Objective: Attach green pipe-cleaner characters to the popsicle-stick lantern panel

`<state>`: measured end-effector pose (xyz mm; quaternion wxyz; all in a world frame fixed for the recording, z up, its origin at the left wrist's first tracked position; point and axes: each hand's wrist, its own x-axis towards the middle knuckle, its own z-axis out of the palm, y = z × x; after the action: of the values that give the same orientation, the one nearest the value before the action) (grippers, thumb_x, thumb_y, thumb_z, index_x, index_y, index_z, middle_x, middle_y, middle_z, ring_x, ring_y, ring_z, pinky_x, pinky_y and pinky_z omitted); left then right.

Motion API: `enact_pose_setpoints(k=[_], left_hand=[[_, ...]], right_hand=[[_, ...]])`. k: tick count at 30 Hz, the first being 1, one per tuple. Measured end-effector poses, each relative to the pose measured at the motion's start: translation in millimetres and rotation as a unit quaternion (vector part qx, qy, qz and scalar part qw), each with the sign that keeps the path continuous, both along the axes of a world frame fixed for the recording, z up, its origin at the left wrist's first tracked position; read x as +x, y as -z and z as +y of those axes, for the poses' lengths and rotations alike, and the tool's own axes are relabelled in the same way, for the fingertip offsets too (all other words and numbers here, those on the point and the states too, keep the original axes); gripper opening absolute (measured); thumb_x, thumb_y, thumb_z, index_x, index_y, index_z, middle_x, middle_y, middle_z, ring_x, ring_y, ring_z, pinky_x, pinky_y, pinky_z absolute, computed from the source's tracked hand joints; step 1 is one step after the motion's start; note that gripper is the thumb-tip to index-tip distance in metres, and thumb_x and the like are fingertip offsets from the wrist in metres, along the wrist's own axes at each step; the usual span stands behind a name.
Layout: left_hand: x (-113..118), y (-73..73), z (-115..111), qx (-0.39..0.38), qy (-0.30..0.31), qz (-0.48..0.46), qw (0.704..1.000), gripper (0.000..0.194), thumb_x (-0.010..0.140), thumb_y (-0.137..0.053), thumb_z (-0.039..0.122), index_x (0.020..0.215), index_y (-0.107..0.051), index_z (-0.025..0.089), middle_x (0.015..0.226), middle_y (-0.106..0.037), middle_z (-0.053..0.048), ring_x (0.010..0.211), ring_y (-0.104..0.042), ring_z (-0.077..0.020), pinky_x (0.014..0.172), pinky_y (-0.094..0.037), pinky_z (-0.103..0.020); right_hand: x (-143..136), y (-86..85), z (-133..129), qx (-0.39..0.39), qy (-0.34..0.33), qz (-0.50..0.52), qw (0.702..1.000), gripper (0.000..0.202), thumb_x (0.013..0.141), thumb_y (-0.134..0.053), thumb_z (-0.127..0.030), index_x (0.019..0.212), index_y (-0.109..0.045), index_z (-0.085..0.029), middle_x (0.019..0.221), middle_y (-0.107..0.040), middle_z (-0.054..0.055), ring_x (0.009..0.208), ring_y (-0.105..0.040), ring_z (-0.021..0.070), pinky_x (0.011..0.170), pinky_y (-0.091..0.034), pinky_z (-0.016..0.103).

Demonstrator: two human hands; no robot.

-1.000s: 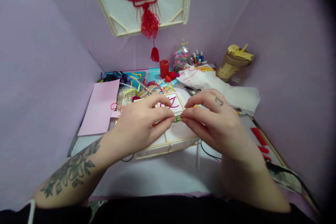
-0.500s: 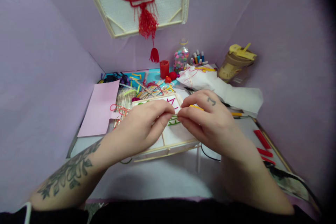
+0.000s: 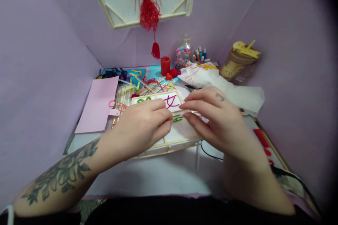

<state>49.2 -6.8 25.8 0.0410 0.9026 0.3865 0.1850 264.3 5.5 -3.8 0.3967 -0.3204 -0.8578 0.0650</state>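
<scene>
A white panel framed with thin pale sticks [image 3: 182, 141] lies in front of me. In its upper right cell is a purple character made of thin strips [image 3: 171, 102], and green curled pieces [image 3: 144, 100] show at upper left. Below the purple character sit short green strips [image 3: 177, 118]. Beside these strips, my left hand [image 3: 144, 121] has its fingers curled and pressed together over the panel; what they hold, if anything, is hidden. My right hand [image 3: 213, 116] hovers at the panel's right side, thumb and fingers apart with nothing seen between them.
Behind the panel are loose sticks and red thread [image 3: 155, 85], a red candle [image 3: 165, 66] and a bottle of colourful balls [image 3: 183, 54]. A pink sheet [image 3: 99, 105] lies left; crumpled white paper [image 3: 237, 96] and a yellow-lidded cup [image 3: 239, 59] are right.
My hands have drawn apart from their meeting point over the green strips. My left fingers have curled in, and my right thumb and fingers have spread. The purple character shows more fully.
</scene>
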Motion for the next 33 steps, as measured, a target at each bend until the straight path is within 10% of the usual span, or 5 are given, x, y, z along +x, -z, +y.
enact_pose_setpoints(k=[12, 33], left_hand=[[3, -10.1, 3, -0.031, 0.002, 0.133, 0.991, 0.021, 0.092, -0.056, 0.023, 0.080, -0.073, 0.020, 0.079, -0.067, -0.002, 0.068, -0.060, -0.0181, 0.056, -0.039, -0.030], [23, -21.4, 7, -0.057, -0.026, 0.254, 0.965, 0.019, 0.089, -0.056, 0.021, 0.073, -0.067, 0.019, 0.075, -0.065, -0.004, 0.071, -0.062, -0.0236, 0.056, -0.039, -0.034]], right_hand=[[13, 44.4, -20, -0.048, 0.022, 0.125, 0.991, 0.048, 0.101, -0.037, -0.056, 0.102, -0.073, -0.025, 0.112, -0.058, 0.010, 0.106, -0.053, 0.0280, 0.092, -0.044, 0.051], [10, 51.4, -20, 0.016, 0.023, 0.053, 0.998, 0.056, 0.100, -0.030, -0.059, 0.104, -0.071, -0.021, 0.121, -0.047, 0.010, 0.114, -0.045, 0.0293, 0.101, -0.037, 0.050]])
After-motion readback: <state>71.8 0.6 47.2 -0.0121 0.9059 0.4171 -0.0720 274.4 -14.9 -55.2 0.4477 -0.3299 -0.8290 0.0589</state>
